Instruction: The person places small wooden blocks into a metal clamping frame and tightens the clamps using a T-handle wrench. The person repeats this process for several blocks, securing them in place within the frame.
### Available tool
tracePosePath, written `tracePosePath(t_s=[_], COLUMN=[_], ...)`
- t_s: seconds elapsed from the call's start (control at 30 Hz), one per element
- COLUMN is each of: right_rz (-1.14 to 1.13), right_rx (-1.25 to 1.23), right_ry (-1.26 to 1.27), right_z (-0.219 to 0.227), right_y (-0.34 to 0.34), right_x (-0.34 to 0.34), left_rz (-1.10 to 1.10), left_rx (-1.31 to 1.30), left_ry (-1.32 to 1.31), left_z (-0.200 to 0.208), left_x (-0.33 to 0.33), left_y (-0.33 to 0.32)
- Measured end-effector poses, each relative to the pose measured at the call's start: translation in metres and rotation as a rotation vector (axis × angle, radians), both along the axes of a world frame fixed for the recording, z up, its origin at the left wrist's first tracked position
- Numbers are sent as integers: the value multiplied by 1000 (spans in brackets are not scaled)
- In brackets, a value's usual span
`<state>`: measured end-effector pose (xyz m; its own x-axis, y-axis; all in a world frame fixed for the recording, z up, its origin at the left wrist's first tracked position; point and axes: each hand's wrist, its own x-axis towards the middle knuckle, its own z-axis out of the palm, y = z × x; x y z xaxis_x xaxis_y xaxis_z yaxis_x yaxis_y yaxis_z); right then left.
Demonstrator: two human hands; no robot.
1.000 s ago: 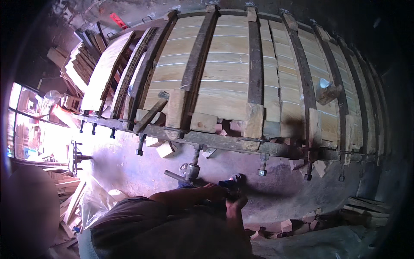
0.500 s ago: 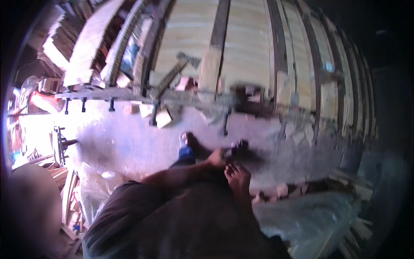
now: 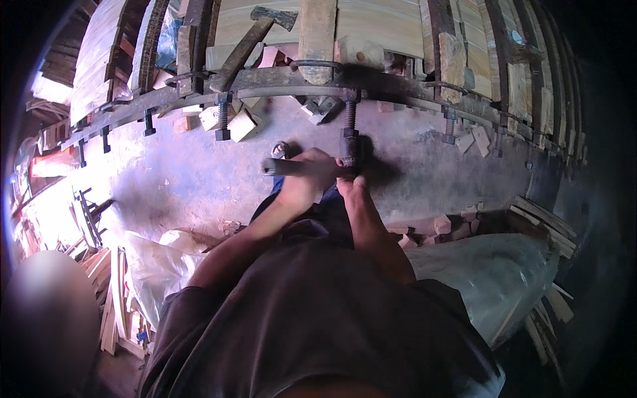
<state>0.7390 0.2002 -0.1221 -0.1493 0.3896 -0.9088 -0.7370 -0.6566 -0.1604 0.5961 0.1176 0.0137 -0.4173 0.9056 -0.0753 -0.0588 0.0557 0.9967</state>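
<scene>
My left hand [image 3: 308, 182] is closed around the grey, round-ended bar of a socket wrench [image 3: 280, 167], blurred by motion. Close by on the right, my right hand [image 3: 352, 186] grips the wrench beneath its dark, thick socket. That socket meets the lower end of a threaded clamp screw [image 3: 350, 114], which hangs from the long metal rail [image 3: 265, 81]. How far it sits over the screw head I cannot tell. Above the rail, a hatchet [image 3: 247, 52] lies across pale wooden panels [image 3: 378, 26] held between dark bars.
More clamp screws [image 3: 223, 121] stick out along the rail. Wood offcuts [image 3: 242, 125] lie on the floor beneath it. Plastic sheeting [image 3: 491, 272] covers something near me at right, beside loose wood strips [image 3: 541, 222]. Another wood pile [image 3: 113, 298] stands at left.
My hands have moved up and forward with the wrench to the clamp screw, and the left hand now grips its bar. The view has shifted, bringing the rail lower left.
</scene>
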Motion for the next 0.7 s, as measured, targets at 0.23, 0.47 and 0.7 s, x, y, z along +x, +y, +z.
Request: tracePosePath(t_s=[0.23,0.47,0.7], right_rz=[204,174,785], right_rx=[181,45,-214], right_ry=[-11,84,248], right_z=[-25,-56,50], right_y=[14,35,60], right_x=[27,32,38], left_rz=[674,1208,1414], left_rx=[-139,-268,-2], left_ry=[-1171,-1204,-1181], left_z=[-40,-115,-98], left_x=[-36,-71,-69], left_y=[-75,-100,-70])
